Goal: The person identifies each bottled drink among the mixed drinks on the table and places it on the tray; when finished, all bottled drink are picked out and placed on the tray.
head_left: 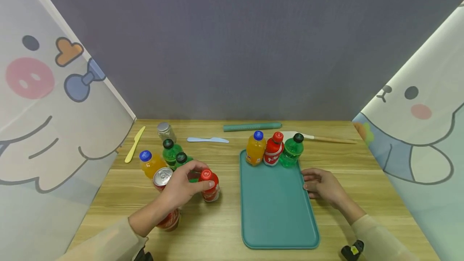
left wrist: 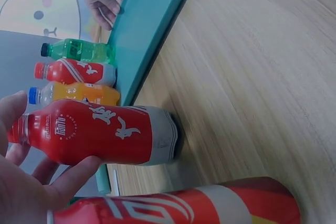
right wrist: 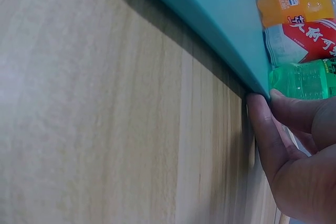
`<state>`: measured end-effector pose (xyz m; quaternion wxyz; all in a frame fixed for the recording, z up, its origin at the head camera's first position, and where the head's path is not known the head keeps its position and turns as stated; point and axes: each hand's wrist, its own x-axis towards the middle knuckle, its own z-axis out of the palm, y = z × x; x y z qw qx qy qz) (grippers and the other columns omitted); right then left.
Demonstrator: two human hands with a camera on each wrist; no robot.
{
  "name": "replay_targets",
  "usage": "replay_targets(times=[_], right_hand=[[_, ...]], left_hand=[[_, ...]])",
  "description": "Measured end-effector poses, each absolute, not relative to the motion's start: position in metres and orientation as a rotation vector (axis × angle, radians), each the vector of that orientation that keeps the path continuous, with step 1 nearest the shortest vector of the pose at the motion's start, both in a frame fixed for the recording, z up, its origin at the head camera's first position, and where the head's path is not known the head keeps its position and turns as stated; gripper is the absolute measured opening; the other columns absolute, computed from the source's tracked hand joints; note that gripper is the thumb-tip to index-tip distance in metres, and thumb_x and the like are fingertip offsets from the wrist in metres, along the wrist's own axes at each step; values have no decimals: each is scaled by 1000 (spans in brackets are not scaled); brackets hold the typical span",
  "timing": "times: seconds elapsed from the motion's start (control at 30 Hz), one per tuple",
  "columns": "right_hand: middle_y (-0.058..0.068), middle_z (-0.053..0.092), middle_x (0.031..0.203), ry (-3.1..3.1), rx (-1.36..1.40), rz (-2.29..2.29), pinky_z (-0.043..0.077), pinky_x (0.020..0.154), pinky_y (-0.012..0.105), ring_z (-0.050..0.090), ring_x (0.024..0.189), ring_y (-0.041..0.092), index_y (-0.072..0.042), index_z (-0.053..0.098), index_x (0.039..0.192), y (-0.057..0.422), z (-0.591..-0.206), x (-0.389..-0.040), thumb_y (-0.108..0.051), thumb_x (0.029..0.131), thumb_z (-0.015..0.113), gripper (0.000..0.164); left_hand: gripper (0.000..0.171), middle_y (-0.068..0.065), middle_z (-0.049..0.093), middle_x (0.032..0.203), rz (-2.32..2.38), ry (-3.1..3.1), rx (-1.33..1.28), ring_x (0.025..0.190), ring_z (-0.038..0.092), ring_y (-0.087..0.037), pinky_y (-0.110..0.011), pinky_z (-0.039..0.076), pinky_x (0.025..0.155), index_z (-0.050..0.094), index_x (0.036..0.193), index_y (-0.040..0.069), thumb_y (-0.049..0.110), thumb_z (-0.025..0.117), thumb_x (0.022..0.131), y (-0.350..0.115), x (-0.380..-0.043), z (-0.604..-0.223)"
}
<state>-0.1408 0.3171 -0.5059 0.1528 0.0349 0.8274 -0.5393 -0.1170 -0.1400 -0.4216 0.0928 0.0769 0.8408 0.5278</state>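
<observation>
My left hand [head_left: 183, 186] grips a red cola bottle [head_left: 211, 186] around its upper part, thumb on the near side. The bottle stands nearly upright, its base close over the table in the left wrist view. My right hand [head_left: 324, 186] pinches the right rim of a teal tray [head_left: 277, 208]; thumb and fingers [right wrist: 260, 111] meet at its edge in the right wrist view. Along the tray's far end stand an orange soda bottle [head_left: 255, 150], another red bottle [head_left: 273, 150] and a green soda bottle [head_left: 291, 152].
Left of the tray are a second orange bottle [head_left: 150, 164], green bottles [head_left: 172, 153], and red cans [head_left: 162, 176], partly behind my left arm. A small jar [head_left: 166, 132], yellow knife [head_left: 135, 144], blue knife [head_left: 208, 140], teal stick [head_left: 252, 127] and wooden-handled spatula [head_left: 335, 139] lie farther back.
</observation>
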Motion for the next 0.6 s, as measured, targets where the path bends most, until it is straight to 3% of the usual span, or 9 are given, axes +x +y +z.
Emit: replay_targets(times=[0.37,0.6], right_hand=[[31,61,126,2368,96,-1549,63,68,38,71,92,18,10,52,140,316,-504,-140,5,93,68,50],[30,62,125,2369,96,-1550,63,68,38,71,94,21,9,53,140,315,-503,-140,5,93,68,49]], left_hand=[[32,-1,71,113,1612,2501,241,108,68,-27,-28,59,84,69,115,15,25,83,88,-135,-116,-421],[34,-4,70,114,1652,2510,299,108,68,-29,-32,60,85,69,118,14,25,83,88,-130,-119,-412]])
